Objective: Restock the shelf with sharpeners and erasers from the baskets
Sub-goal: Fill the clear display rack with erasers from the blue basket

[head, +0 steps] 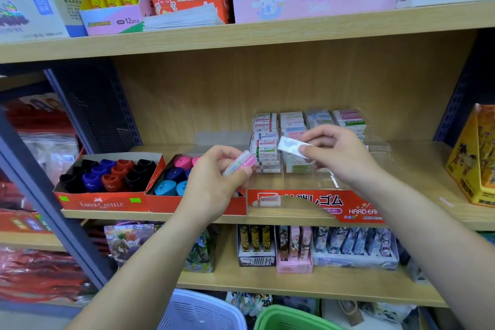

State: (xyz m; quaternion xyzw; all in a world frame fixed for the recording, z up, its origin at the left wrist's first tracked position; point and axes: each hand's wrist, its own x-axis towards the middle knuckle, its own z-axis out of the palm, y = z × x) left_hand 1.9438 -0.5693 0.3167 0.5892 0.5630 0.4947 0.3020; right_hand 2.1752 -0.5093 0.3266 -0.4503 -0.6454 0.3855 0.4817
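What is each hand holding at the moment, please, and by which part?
The left hand grips a pink-sleeved eraser by its lower end; the right hand pinches a pale eraser by its right end.

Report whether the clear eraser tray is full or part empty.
Part empty: erasers stack at the back of the clear tray; its front section shows bare.

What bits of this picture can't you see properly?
Head view only:
- What is inside the pale basket and green basket: cut off by the bottom edge.
- Part of the second sharpener box: behind the left hand holding the pink eraser.
- Print on the pale eraser in the right hand: blurred.
- End of the wording on the red eraser display: behind the right forearm.
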